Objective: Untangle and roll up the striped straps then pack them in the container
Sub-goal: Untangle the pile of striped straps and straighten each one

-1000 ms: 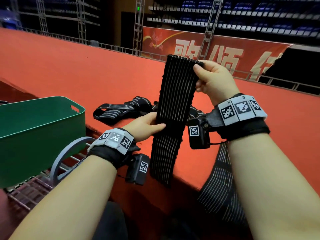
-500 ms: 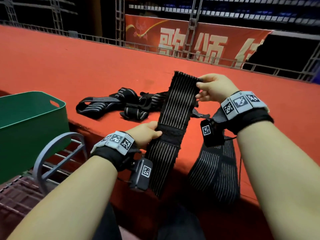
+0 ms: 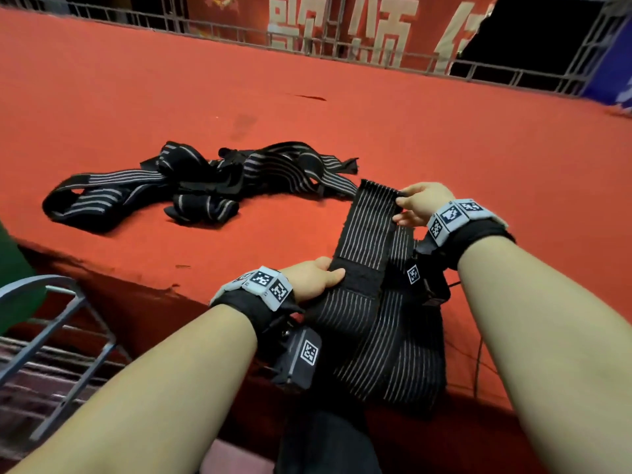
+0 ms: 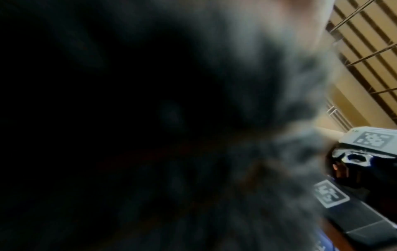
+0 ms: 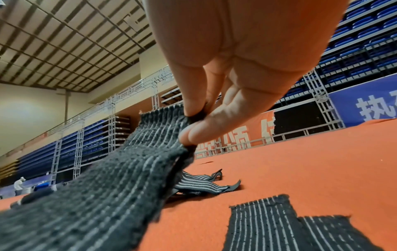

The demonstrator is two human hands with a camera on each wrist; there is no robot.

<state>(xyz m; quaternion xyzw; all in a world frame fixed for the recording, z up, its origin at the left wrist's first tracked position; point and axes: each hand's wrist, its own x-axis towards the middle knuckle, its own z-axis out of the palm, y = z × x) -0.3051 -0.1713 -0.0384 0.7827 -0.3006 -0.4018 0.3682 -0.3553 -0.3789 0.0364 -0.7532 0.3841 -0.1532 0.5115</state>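
Observation:
A black strap with thin white stripes (image 3: 369, 230) is stretched low over the red carpeted platform near its front edge. My right hand (image 3: 415, 203) pinches its far end corner, as the right wrist view shows at the strap (image 5: 120, 173) under my fingertips (image 5: 193, 112). My left hand (image 3: 314, 277) grips the strap's plain black band further down. The rest hangs over the edge. A tangled pile of striped straps (image 3: 205, 186) lies on the carpet to the left. The left wrist view is dark and blurred.
More striped strap (image 3: 403, 354) drapes over the platform edge under my wrists. A sliver of the green container (image 3: 10, 268) shows at the left edge beside a grey metal frame (image 3: 51, 319). A railing and red banner (image 3: 342, 32) stand behind the platform.
Both hands have lowered the strap from upright in the air down close to the carpet. The view has tilted down and the green container has slid almost out of frame.

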